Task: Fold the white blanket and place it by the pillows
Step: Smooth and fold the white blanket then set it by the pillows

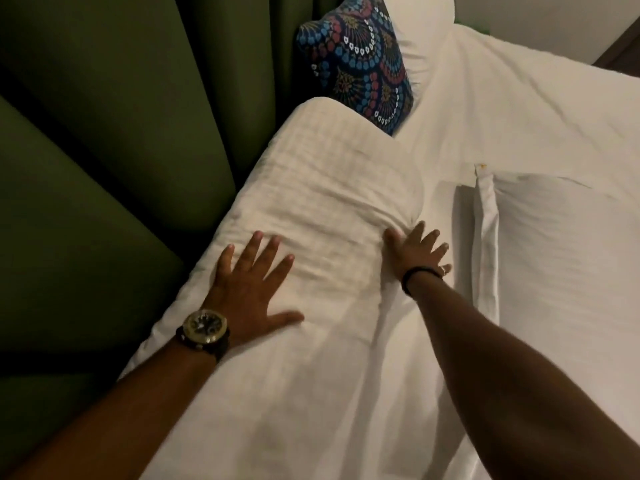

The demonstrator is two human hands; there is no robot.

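Note:
A white pillow (322,188) with a faint checked weave lies against the green headboard. My left hand (249,285), with a watch at its wrist, rests flat on the pillow's near end, fingers spread. My right hand (417,251), with a dark band at its wrist, presses flat against the pillow's right side, fingers apart. Neither hand holds anything. A folded white blanket (568,271) lies on the bed at the right, its folded edge (486,244) facing the pillow. A patterned blue cushion (360,60) stands behind the pillow, with another white pillow (419,19) beyond it.
The padded green headboard (121,116) runs along the left. A white sheet (502,109) covers the bed toward the back and right. A dark floor strip (620,57) shows at the upper right corner.

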